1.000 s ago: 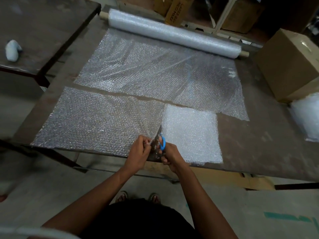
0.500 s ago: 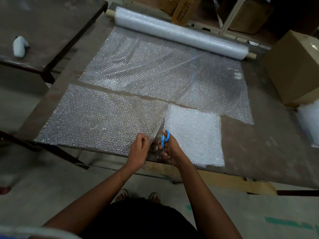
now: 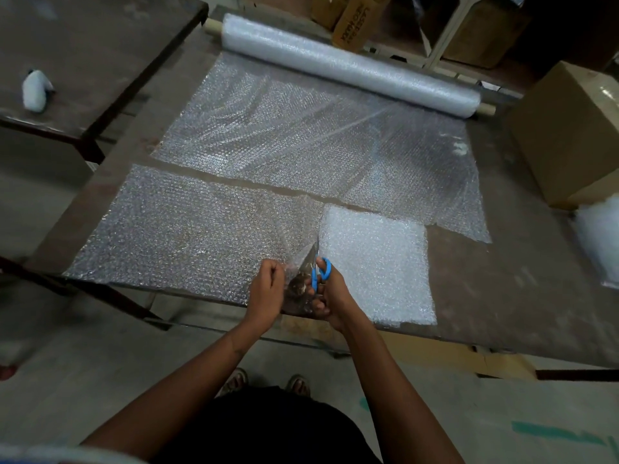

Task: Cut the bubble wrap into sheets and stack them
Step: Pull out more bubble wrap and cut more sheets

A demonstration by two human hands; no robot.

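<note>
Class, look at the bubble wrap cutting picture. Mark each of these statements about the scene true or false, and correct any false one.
1. The right hand holds blue-handled scissors. True.
2. The left hand rests flat on the roll of bubble wrap. False: it grips the near edge of the bubble wrap strip beside the scissors; the roll lies at the table's far side.
3. A whiter stack of cut sheets lies right of the scissors. True.
4. The cardboard box stands at the table's left end. False: it stands at the right.
5. The scissors lie unused on the table. False: they are in the hand, blades at the wrap.
</note>
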